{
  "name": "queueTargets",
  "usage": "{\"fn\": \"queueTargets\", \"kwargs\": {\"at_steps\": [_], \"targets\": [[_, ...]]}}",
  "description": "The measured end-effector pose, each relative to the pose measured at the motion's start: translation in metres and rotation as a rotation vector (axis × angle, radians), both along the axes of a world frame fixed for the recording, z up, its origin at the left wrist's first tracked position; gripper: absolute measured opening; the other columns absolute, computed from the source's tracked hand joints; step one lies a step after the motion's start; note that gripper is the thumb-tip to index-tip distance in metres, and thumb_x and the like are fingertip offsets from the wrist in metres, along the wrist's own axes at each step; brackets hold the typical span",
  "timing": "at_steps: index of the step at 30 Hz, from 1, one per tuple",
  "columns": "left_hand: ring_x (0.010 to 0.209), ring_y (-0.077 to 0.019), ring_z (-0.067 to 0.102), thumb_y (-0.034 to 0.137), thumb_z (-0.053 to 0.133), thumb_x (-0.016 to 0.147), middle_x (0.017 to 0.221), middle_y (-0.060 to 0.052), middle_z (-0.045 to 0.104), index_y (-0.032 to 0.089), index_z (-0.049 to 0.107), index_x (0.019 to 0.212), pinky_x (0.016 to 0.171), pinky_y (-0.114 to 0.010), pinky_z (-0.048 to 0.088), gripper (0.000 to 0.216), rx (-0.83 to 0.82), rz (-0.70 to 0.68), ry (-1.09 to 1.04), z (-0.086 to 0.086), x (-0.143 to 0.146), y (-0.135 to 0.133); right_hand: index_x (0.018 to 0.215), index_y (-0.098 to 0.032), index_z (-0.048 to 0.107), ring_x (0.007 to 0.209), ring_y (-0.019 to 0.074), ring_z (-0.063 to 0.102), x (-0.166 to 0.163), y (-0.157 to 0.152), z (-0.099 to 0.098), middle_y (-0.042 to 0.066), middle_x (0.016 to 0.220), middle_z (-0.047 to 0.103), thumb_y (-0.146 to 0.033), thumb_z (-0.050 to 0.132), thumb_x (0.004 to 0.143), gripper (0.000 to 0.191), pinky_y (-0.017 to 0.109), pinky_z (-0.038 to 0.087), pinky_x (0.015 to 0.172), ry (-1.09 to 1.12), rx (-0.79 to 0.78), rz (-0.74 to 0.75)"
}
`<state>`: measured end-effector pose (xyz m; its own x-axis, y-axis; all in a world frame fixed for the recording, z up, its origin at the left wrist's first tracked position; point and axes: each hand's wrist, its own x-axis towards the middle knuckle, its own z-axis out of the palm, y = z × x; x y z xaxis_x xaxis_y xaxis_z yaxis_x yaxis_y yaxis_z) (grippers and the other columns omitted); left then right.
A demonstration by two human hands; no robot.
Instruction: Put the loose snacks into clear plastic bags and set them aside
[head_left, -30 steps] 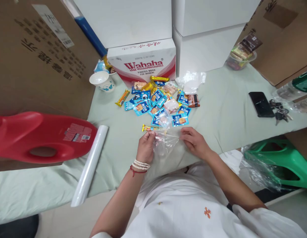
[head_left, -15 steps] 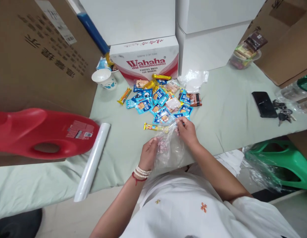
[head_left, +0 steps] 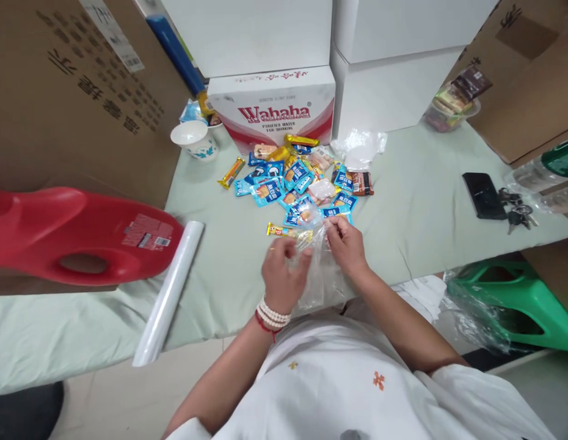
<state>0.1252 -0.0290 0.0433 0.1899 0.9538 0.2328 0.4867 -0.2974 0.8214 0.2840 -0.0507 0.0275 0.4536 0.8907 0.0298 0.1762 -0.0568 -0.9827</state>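
Observation:
My right hand (head_left: 347, 244) pinches the edge of a clear plastic bag (head_left: 323, 275), which hangs down toward the table's front edge. My left hand (head_left: 284, 272) is at the bag's left side, slightly blurred, its thumb apart from the curled fingers and nothing visible between them. Just beyond both hands lies a yellow-wrapped snack stick (head_left: 284, 230), partly behind the bag. A pile of small snack packets, many of them blue (head_left: 268, 191), spreads behind it. What is inside the bag is hard to make out.
A Wahaha carton (head_left: 275, 113) stands behind the snacks, with a paper cup (head_left: 195, 140) on its left. At left are a white plastic roll (head_left: 169, 293) and a red jug (head_left: 82, 235). A phone (head_left: 484, 195), keys (head_left: 520, 214) and a snack tub (head_left: 451, 113) are at right.
My left hand has let go of the bag's left edge, turned and moved slightly up and right, its fingers now apart. My right hand still pinches the bag.

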Motion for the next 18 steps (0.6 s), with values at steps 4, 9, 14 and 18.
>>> {"fn": "queueTargets", "kwargs": {"at_steps": [4,9,14,18], "targets": [[0.081,-0.0196,0.058,0.051,0.067,0.089,0.081,-0.002,0.065,0.022,0.066,0.083,0.080,-0.032,0.045,0.030,-0.256,-0.227,-0.119,-0.009,0.008,0.000,0.099,-0.022,0.067,0.058,0.0154,0.057,0.003,0.000,-0.002,-0.002,0.065,0.060,-0.051,0.059,0.094,0.030,0.027,0.045,0.059,0.003,-0.015,0.043],[0.057,-0.0114,0.047,0.058,0.068,0.083,0.064,0.005,0.054,0.022,0.054,0.077,0.055,-0.023,0.039,0.039,-0.591,0.075,-0.534,-0.023,-0.016,0.021,0.092,-0.021,0.066,0.053,0.0135,0.053,0.030,-0.001,-0.014,-0.003,0.064,0.059,-0.055,0.067,0.085,0.035,0.025,0.039,0.050,0.143,-0.068,-0.049],[0.044,-0.0107,0.036,0.054,0.062,0.084,0.053,0.008,0.042,0.023,0.055,0.078,0.042,-0.023,0.027,0.032,-0.579,0.272,-0.355,-0.035,-0.067,0.036,0.084,-0.022,0.062,0.045,0.0111,0.043,0.059,-0.005,-0.024,-0.005,0.059,0.056,-0.057,0.068,0.084,0.036,0.024,0.034,0.045,0.141,-0.101,-0.100],[0.061,-0.0170,0.055,0.046,0.062,0.086,0.070,0.001,0.058,0.021,0.061,0.091,0.059,-0.030,0.045,0.026,-0.300,0.389,0.052,-0.039,-0.101,0.031,0.086,-0.022,0.063,0.045,0.0124,0.045,0.066,-0.002,-0.036,-0.004,0.060,0.057,-0.059,0.066,0.086,0.037,0.026,0.035,0.045,0.085,-0.152,-0.067]]}}
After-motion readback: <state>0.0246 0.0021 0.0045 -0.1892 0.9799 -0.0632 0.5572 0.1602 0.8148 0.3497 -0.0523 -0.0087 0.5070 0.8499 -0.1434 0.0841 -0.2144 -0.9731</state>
